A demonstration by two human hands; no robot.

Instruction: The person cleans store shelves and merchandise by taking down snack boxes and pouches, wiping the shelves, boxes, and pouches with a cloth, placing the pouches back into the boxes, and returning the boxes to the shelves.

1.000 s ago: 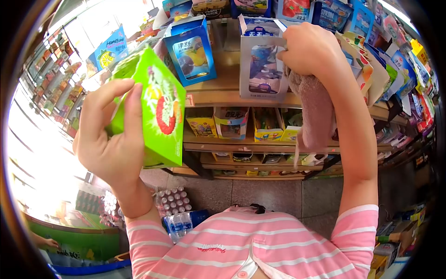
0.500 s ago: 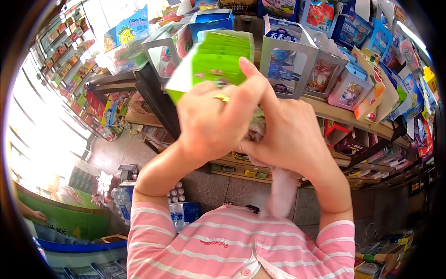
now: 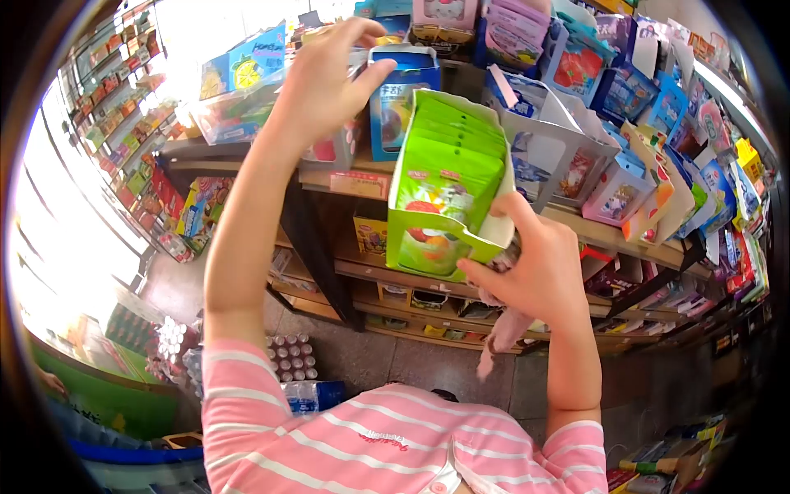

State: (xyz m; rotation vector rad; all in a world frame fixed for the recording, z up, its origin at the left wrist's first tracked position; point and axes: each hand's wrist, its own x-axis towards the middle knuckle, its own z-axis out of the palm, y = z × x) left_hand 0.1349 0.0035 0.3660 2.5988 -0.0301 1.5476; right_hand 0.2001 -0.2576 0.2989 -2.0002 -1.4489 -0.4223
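My right hand (image 3: 535, 267) grips the lower right corner of a green display box (image 3: 418, 249), thumb at its front. Several green snack packets (image 3: 453, 169) stand in a row inside the box, which is tilted toward me in front of the shelf. A pinkish, fuzzy cloth (image 3: 506, 331) hangs below my right hand; its upper part is hidden. Raised at the upper left, my left hand (image 3: 333, 78) has its thumb apart from its curved fingers and holds nothing visible. It is nearest a blue box (image 3: 403, 103) and a clear-sided carton (image 3: 336, 146) on the top shelf.
A white-grey display box (image 3: 539, 136) and several other snack boxes line the shelf to the right. A lemon-printed box (image 3: 245, 70) stands at the left end. Packed bottles (image 3: 292, 356) sit on the floor. Another person's hand (image 3: 53, 381) shows at the far left.
My left hand has let go of the green box and moved up and left. The box has shifted right and down in view, its front now showing, held by my right hand.
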